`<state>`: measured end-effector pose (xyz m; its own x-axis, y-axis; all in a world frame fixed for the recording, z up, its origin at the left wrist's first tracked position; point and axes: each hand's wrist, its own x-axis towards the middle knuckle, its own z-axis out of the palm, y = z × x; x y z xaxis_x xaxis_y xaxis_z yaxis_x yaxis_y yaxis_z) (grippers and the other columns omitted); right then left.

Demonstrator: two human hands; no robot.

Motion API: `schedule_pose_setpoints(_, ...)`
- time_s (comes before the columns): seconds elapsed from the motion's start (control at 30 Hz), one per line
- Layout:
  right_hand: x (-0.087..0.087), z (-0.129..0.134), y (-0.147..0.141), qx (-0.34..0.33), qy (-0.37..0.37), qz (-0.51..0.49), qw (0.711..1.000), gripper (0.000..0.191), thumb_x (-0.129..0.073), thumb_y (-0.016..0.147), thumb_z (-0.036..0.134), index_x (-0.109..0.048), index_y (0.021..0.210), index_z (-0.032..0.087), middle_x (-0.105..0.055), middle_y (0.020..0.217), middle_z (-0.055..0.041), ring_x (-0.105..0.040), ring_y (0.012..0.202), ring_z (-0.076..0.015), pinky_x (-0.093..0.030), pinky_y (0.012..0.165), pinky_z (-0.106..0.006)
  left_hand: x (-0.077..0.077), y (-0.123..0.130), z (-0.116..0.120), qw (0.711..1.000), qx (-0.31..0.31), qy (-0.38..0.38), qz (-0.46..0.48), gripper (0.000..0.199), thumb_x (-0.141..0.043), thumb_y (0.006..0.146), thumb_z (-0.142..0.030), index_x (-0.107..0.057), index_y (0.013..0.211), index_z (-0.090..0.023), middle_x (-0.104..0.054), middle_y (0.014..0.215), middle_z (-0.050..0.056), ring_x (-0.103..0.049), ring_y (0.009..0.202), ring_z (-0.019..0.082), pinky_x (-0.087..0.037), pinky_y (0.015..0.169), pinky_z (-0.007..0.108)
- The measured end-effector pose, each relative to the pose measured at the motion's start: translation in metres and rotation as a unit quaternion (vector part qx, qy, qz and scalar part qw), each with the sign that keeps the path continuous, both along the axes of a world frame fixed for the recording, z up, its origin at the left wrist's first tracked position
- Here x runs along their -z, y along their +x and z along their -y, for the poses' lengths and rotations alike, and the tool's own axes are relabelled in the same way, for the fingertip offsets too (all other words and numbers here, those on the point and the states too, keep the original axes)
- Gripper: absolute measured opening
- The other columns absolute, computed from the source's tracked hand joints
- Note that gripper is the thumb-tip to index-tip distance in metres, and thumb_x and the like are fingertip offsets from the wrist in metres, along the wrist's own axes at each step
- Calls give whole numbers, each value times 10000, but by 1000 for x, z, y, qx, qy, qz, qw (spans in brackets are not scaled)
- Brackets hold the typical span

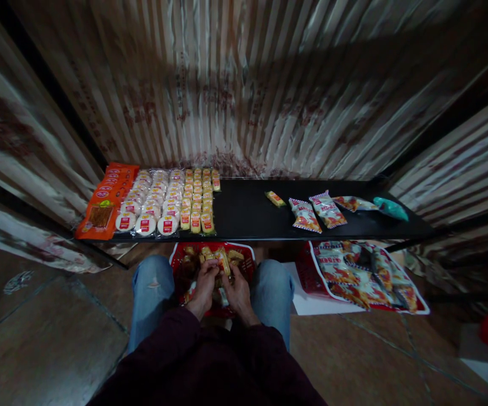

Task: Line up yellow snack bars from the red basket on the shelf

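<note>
Both hands are over a red basket [250,260] between my knees, which holds several small yellow snack packets. My left hand [204,286] is closed, its fingers around yellow snack packets at the basket's far side. Beside it, my right hand [238,288] is closed on a yellow snack packet [223,263] that stands up between the two hands. On the black shelf ahead, similar yellow packets [196,221] lie in close rows. Left of them are rows of round white wrapped crackers [145,224], then an orange snack bag [107,200].
One yellow packet [275,198] lies alone on the black shelf [244,217]. Right of it are white-and-orange chip bags [305,215] and a teal bag [390,208]. A second red basket [311,273], full of chip bags, stands by my right knee. Pleated curtains [227,84] hang behind.
</note>
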<state>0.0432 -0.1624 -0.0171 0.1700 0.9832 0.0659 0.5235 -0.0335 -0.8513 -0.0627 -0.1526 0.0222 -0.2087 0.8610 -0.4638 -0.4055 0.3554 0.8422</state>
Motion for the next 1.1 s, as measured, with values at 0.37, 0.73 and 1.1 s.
schedule_pose_setpoints(0.37,-5,-12,7,28,11,-49,998,392,-511,831,462,-647,1126,242,-695,1123,-70,-651,1044,-246,-497,942,-413,-9,5,-5,997,28,41,-59,189,-645,686,-163,-698,859,-219,-675,988,59,-596,962,192,-408,933,324)
schedule_pose_setpoints(0.73,-22,-45,14,20,26,-71,997,397,-496,850,454,-651,1123,212,-714,1081,-90,-670,986,-249,-508,903,-404,-9,13,-36,988,47,111,-95,218,-654,695,-129,-686,895,-210,-678,994,78,-600,969,213,-415,930,354)
schedule_pose_setpoints(1.1,-35,-103,14,25,54,-126,990,384,-527,817,443,-658,1066,183,-715,1036,-92,-657,943,-242,-508,879,-385,-34,18,-81,972,44,180,-146,274,-562,679,-28,-688,847,-204,-629,1009,72,-578,976,195,-412,960,348)
